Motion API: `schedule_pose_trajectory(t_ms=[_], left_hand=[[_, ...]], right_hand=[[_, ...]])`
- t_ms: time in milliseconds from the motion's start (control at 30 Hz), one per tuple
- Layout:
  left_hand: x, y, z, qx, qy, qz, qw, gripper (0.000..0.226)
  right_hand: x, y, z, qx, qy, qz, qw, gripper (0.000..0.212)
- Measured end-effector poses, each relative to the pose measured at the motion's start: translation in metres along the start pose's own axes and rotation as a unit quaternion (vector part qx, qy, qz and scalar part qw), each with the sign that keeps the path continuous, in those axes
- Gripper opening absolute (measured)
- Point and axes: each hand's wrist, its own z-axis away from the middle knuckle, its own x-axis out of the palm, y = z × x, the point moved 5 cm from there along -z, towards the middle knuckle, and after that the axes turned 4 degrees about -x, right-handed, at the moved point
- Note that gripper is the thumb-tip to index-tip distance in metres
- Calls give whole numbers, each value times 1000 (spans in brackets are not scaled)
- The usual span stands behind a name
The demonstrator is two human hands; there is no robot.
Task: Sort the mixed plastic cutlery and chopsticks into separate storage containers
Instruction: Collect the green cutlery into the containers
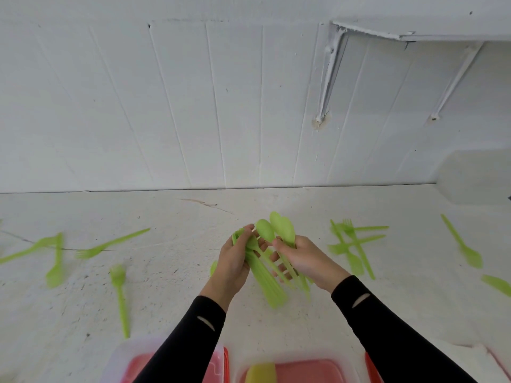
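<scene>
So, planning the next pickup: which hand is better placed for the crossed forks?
Probably right: the right hand is nearer the forks; the left hand grips the bundle.

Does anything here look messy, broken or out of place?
Yes. The white table is littered: loose forks on the left, a crossed heap on the right, while the left hand and right hand grip a cutlery bundle. Plaster looks chipped at the foot of the wall bracket.
</scene>
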Motion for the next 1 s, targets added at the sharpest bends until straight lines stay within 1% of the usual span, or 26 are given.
schedule_pose_trajectory(t_ms=[67,200,267,367,433,467,533,633,700,767,800,867,900,933,1000], left_hand=[[-2,0,0,1,23,27,999,20],[-3,-2,0,6,52,15,999,13],[-4,-3,-1,7,52,14,999,26],[0,-6,-2,-1,5,-3,1000,52],[2,-7,-1,5,-23,-23,999,57],[2,-7,-1,9,-28,-34,999,57],[3,-5,0,10,-32,-50,998,50],[4,-7,1,6,-23,-57,998,31],[0,-8,0,7,-1,-54,999,24],[-2,-7,0,5,10,-38,999,25],[-3,-7,0,8,13,-24,1000,26],[-3,-5,1,15,12,4,1000,28],[-2,-5,1,18,11,8,1000,28],[-2,-4,1,19,9,7,1000,28],[-1,-5,1,17,4,0,1000,32]], right_hand=[[-3,1,-1,-7,23,12,1000,21],[-5,-2,-2,-38,44,5,998,14],[-7,-4,-2,-61,55,51,995,16],[-6,0,-5,-82,52,102,990,11],[-4,2,-6,-77,38,110,990,10],[-2,3,-6,-74,29,109,991,11],[1,4,-5,-64,15,111,992,21],[4,7,-6,-43,11,120,992,37],[3,7,-9,-50,20,105,993,33],[0,3,-8,-61,38,93,993,29],[-2,2,-8,-67,51,99,991,28],[-7,0,-7,-79,79,147,983,25],[-8,0,-6,-75,82,164,980,23],[-7,1,-5,-63,73,159,983,21],[-5,3,-6,-32,46,106,993,13]])
